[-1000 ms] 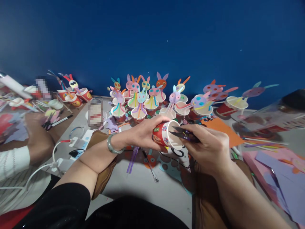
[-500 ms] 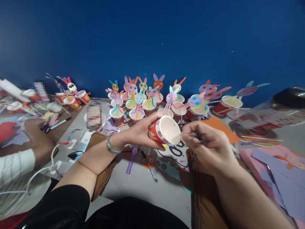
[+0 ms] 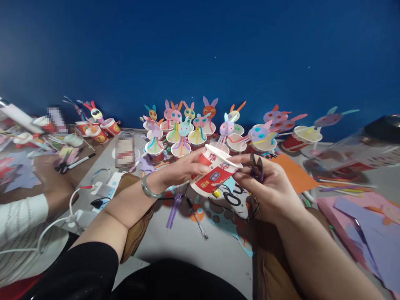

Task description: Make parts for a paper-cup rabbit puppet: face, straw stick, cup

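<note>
A red and white printed paper cup [image 3: 215,173] is tilted in front of me, its mouth towards the upper right. My left hand [image 3: 184,171] is wrapped round its left side, thumb across the front. My right hand [image 3: 265,183] touches the rim with its thumb and fingertips. Tucked in that same hand is a small pliers-like tool [image 3: 256,166] with dark jaws and a purple part; the rest of it is hidden by the fingers. Below the cup lie black-handled scissors [image 3: 233,198], a pen [image 3: 198,221] and purple strips [image 3: 173,212].
Several cups with paper rabbit figures [image 3: 184,127] stand along the blue wall. Orange paper [image 3: 295,173] and purple sheets [image 3: 359,229] lie to the right, near a clear bottle [image 3: 350,146]. At left are a power strip [image 3: 108,187] and another person's arm [image 3: 53,183].
The cup has turned from its open mouth facing me to showing its printed side. My right hand has come up to the rim, and the tool in it now shows clearly.
</note>
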`<state>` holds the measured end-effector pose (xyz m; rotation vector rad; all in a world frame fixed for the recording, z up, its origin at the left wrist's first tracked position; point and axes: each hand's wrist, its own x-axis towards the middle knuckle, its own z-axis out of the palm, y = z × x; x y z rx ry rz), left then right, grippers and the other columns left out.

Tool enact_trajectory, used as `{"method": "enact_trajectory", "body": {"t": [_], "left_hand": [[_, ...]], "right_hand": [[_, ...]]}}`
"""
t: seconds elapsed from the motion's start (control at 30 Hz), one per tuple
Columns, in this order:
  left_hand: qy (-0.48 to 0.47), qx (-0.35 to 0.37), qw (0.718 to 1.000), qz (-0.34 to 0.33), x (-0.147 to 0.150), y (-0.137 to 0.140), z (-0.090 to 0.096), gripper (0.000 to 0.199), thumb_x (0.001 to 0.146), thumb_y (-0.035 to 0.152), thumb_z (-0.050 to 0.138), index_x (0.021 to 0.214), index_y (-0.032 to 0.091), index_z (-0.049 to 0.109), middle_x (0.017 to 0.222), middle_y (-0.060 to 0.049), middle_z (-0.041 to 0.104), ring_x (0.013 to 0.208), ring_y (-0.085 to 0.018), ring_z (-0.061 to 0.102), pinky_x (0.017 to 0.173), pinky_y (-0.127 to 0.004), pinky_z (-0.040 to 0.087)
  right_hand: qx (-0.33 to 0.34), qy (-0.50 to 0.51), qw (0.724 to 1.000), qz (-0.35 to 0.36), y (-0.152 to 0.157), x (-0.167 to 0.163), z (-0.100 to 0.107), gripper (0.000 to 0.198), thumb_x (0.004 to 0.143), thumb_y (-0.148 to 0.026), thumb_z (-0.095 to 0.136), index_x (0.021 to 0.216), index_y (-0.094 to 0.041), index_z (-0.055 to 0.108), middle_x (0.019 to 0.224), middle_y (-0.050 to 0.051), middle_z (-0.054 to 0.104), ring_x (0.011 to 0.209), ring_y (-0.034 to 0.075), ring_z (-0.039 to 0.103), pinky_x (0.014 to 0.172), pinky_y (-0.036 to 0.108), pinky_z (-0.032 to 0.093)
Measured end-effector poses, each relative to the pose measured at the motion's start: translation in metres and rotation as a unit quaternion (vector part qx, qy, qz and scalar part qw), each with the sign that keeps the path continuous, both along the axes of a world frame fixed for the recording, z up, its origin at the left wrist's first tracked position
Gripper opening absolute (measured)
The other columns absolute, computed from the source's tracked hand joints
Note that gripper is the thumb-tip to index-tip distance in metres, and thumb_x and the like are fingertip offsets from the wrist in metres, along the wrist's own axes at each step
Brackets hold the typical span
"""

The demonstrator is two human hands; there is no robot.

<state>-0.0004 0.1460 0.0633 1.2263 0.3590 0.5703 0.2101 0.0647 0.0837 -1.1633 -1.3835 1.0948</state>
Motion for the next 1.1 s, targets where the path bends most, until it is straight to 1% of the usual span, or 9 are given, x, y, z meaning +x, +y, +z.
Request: {"method": "enact_trajectory", "body": {"t": [0.1, 0.2, 0.27, 0.37, 0.43, 0.5, 0.6, 0.8, 1.1], "left_hand": [[0.006, -0.050, 0.999, -0.004, 0.004, 0.003, -0.003, 0.066, 0.076, 0.058, 0.079, 0.125, 0.018, 0.062, 0.113, -0.013, 0.076, 0.097, -0.026, 0.074, 0.083, -0.036, 0.056], [0.013, -0.039, 0.998, 0.041, 0.005, 0.008, -0.009, 0.060, 0.083, 0.055, 0.072, 0.130, 0.019, 0.059, 0.115, -0.012, 0.074, 0.100, -0.025, 0.073, 0.087, -0.037, 0.056], [0.029, 0.033, 0.994, 0.101, 0.004, 0.011, -0.012, 0.060, 0.086, 0.051, 0.072, 0.137, 0.022, 0.056, 0.124, -0.011, 0.071, 0.108, -0.024, 0.070, 0.093, -0.038, 0.055], [0.047, 0.214, 0.961, 0.169, 0.002, 0.013, -0.012, 0.062, 0.081, 0.044, 0.082, 0.135, 0.025, 0.059, 0.140, -0.013, 0.064, 0.129, -0.027, 0.061, 0.109, -0.042, 0.049], [0.051, 0.314, 0.934, 0.164, 0.001, 0.012, -0.009, 0.052, 0.077, 0.042, 0.087, 0.121, 0.022, 0.068, 0.138, -0.014, 0.065, 0.133, -0.028, 0.059, 0.113, -0.043, 0.047], [0.062, 0.362, 0.920, 0.138, 0.001, 0.010, -0.006, 0.037, 0.079, 0.042, 0.085, 0.104, 0.020, 0.071, 0.121, -0.013, 0.071, 0.121, -0.027, 0.065, 0.107, -0.042, 0.050], [0.085, 0.343, 0.929, 0.113, 0.000, 0.007, -0.003, 0.025, 0.085, 0.041, 0.079, 0.088, 0.018, 0.069, 0.101, -0.009, 0.072, 0.105, -0.022, 0.068, 0.096, -0.038, 0.053], [0.083, 0.180, 0.974, 0.108, -0.007, 0.006, 0.004, 0.021, 0.083, 0.037, 0.075, 0.085, 0.018, 0.067, 0.088, -0.004, 0.069, 0.086, -0.015, 0.065, 0.078, -0.029, 0.052], [0.083, 0.271, 0.949, 0.139, -0.003, 0.008, 0.003, 0.019, 0.079, 0.033, 0.078, 0.083, 0.017, 0.069, 0.083, -0.003, 0.069, 0.080, -0.012, 0.061, 0.076, -0.027, 0.049]], "right_hand": [[0.007, -0.007, 1.000, -0.011, 0.002, -0.001, 0.000, 0.020, 0.084, -0.039, 0.077, 0.089, -0.022, 0.067, 0.064, -0.003, 0.052, 0.054, 0.010, 0.038, 0.049, 0.026, 0.028], [0.024, -0.047, 0.998, -0.024, 0.004, 0.001, -0.002, 0.022, 0.088, -0.042, 0.073, 0.084, -0.022, 0.066, 0.062, -0.003, 0.049, 0.053, 0.010, 0.037, 0.050, 0.026, 0.031], [0.033, -0.088, 0.995, -0.014, 0.007, 0.002, -0.003, 0.022, 0.090, -0.041, 0.070, 0.082, -0.021, 0.067, 0.063, -0.002, 0.051, 0.054, 0.010, 0.040, 0.052, 0.026, 0.033], [0.043, -0.146, 0.988, 0.016, 0.011, 0.002, -0.006, 0.026, 0.091, -0.042, 0.066, 0.079, -0.019, 0.067, 0.065, -0.001, 0.056, 0.059, 0.012, 0.045, 0.054, 0.026, 0.036], [0.051, -0.164, 0.985, 0.026, 0.012, 0.002, -0.008, 0.027, 0.092, -0.042, 0.064, 0.078, -0.019, 0.067, 0.066, 0.000, 0.057, 0.060, 0.012, 0.047, 0.055, 0.025, 0.037], [0.056, -0.167, 0.984, 0.029, 0.013, 0.000, -0.009, 0.026, 0.093, -0.040, 0.062, 0.080, -0.019, 0.068, 0.066, 0.000, 0.058, 0.060, 0.013, 0.047, 0.056, 0.025, 0.037], [0.054, -0.167, 0.984, 0.023, 0.013, 0.000, -0.009, 0.022, 0.091, -0.037, 0.062, 0.080, -0.019, 0.068, 0.066, 0.000, 0.058, 0.060, 0.013, 0.047, 0.056, 0.025, 0.038], [0.033, -0.142, 0.989, -0.018, 0.014, 0.000, -0.011, 0.019, 0.088, -0.038, 0.068, 0.094, -0.020, 0.070, 0.066, -0.002, 0.057, 0.059, 0.013, 0.048, 0.058, 0.026, 0.041], [0.053, -0.160, 0.984, -0.054, 0.010, -0.001, -0.014, 0.019, 0.087, -0.038, 0.070, 0.080, -0.021, 0.066, 0.061, -0.003, 0.053, 0.056, 0.012, 0.045, 0.055, 0.026, 0.039]]}}
